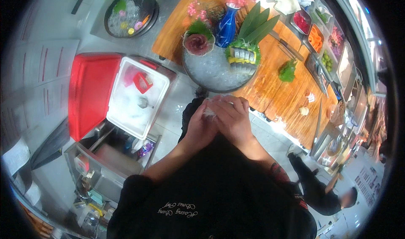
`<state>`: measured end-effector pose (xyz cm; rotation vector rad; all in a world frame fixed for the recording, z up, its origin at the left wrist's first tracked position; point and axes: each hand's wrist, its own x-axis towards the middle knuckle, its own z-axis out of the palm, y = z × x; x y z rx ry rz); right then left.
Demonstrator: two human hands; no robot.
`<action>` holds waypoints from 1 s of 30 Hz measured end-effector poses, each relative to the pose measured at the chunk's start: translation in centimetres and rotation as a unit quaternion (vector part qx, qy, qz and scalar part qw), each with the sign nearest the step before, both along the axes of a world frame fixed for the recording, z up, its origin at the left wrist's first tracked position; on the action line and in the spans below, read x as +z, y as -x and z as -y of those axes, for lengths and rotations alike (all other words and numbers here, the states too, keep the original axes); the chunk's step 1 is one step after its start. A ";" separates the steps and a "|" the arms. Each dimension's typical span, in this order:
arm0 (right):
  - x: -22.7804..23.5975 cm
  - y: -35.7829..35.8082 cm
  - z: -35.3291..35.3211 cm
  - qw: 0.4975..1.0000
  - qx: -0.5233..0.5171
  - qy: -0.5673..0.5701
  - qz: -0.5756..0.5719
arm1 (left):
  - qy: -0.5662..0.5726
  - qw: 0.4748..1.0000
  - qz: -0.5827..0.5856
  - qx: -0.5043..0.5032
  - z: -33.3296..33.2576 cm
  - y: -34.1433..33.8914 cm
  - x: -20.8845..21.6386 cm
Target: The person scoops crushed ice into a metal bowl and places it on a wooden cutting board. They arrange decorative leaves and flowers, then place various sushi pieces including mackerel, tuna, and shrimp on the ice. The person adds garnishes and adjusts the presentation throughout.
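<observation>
My left hand (200, 124) and my right hand (229, 115) are cupped together in front of my body, fingers curled inward. Between them shows a small pale, whitish clump (209, 113), mostly hidden; whether it is ice or shreds I cannot tell. Just beyond my hands stands a round dark platter (206, 76) spread with crushed ice. On the ice sit a dark red rosette of sliced fish (197, 44) and a row of silver-and-yellow fish slices (242, 55) on green leaf. Behind rises a blue vase (227, 26) of pink flowers, beside long green leaves (256, 24).
To the left an open red-and-white cooler (137, 112) holds ice and a red scoop (142, 82). A wooden board (270, 93) carries knives (287, 45) and a green leaf (287, 70). Garnish trays (315, 38) line the right. Another person (316, 184) stands lower right.
</observation>
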<state>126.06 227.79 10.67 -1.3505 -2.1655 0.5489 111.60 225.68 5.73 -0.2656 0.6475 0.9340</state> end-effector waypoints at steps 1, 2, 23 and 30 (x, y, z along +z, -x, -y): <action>0.5 0.5 0.0 0.998 0.013 0.057 -0.009 | 0.029 0.999 -0.014 0.018 0.3 1.1 0.4; 1.1 0.7 -0.1 0.994 0.030 0.099 -0.029 | -0.011 0.997 -0.078 0.020 0.4 2.0 0.9; -2.9 -0.7 -12.1 0.994 0.032 -0.049 0.089 | -0.538 0.445 -0.715 -0.025 -9.4 2.8 -3.6; -3.7 -0.8 -12.6 0.992 0.034 -0.036 0.120 | -0.571 0.369 -0.732 -0.046 -12.1 4.0 -5.2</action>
